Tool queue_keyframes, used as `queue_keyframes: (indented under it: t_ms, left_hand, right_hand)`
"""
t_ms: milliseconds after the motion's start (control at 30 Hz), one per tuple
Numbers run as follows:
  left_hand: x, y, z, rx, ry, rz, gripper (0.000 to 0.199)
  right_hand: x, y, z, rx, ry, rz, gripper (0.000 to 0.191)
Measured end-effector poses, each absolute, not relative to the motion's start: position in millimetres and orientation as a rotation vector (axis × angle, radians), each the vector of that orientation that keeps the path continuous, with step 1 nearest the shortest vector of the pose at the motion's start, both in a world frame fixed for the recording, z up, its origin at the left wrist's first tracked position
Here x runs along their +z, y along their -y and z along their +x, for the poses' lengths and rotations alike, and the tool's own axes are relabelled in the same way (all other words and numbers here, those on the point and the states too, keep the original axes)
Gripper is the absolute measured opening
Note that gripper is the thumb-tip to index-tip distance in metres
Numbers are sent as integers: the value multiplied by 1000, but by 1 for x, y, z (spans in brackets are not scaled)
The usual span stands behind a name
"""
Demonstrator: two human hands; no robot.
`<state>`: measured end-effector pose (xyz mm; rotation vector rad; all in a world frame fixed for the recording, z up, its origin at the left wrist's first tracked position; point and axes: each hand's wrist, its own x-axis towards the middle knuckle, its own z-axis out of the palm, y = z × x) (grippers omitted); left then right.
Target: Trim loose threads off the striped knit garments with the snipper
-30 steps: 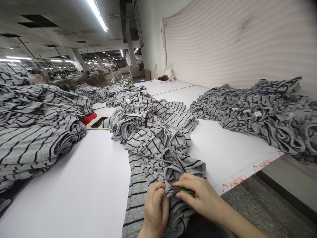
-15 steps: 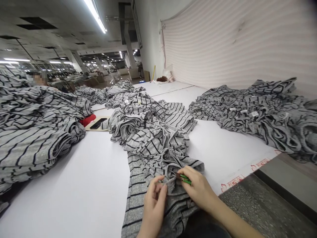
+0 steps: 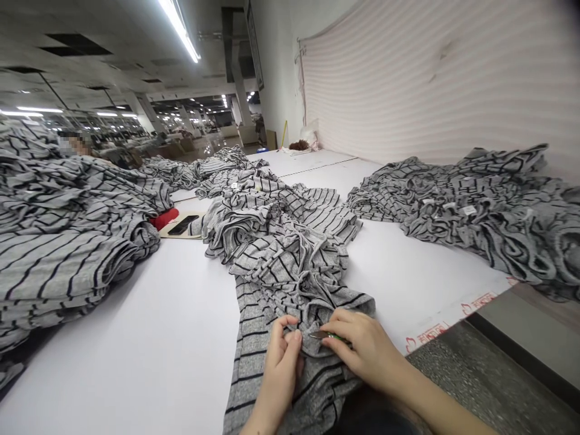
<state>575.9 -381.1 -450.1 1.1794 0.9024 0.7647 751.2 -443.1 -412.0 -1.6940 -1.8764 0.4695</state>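
Note:
A grey garment with dark stripes point(image 3: 256, 344) lies bunched on the white table in front of me. My left hand point(image 3: 281, 365) is closed at its gathered edge, thumb and fingers pinching the fabric. Small thread snips point(image 3: 319, 335) with a green handle are in my right hand point(image 3: 369, 349), whose fingers wrap the handle. The metal blades point left toward my left fingertips, just over the cloth. Whether a thread lies between the blades is too small to tell.
More striped garments lie in a big pile point(image 3: 58, 241) at left, a heap point(image 3: 453, 205) at right and a row ahead. A phone point(image 3: 183, 225) rests on a cream-coloured board beside a red item point(image 3: 164, 219). The table's right edge point(image 3: 453, 319) is near. A person sits beyond the left pile.
My right hand has turned the snips, so the blades now show and point left; the green handle is mostly covered. My left hand stays at the fabric. The view has shifted slightly.

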Motion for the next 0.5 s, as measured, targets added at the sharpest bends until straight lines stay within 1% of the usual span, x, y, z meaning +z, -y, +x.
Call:
queue_keyframes:
  t_ms: [100, 167, 267, 333, 367, 433, 500]
  left_hand:
    - [-450, 380, 577, 752, -900, 1174, 37]
    - [-446, 379, 577, 733, -886, 1211, 31]
    - [-438, 374, 576, 742, -905, 1527, 15]
    - [-432, 367, 577, 832, -974, 1786, 6]
    - [-431, 361, 580, 889, -1014, 1826, 6]
    - [-431, 347, 588, 949, -1043, 1718, 7]
    - [-434, 331, 600, 898, -995, 1556, 8]
  right_hand:
    - [-413, 443, 752, 484, 1862, -1676, 16]
    - [-415, 442, 755, 498, 1822, -1663, 16]
    - [-420, 442, 765, 573, 1664, -1655, 18]
    - [-423, 446, 773, 611, 1554, -1651, 18]
    - [-423, 450, 775, 624, 1515, -1645, 18]
    - [-424, 459, 774, 660, 1465, -1630, 17]
    - [-425, 467, 763, 713, 1472, -1614, 14]
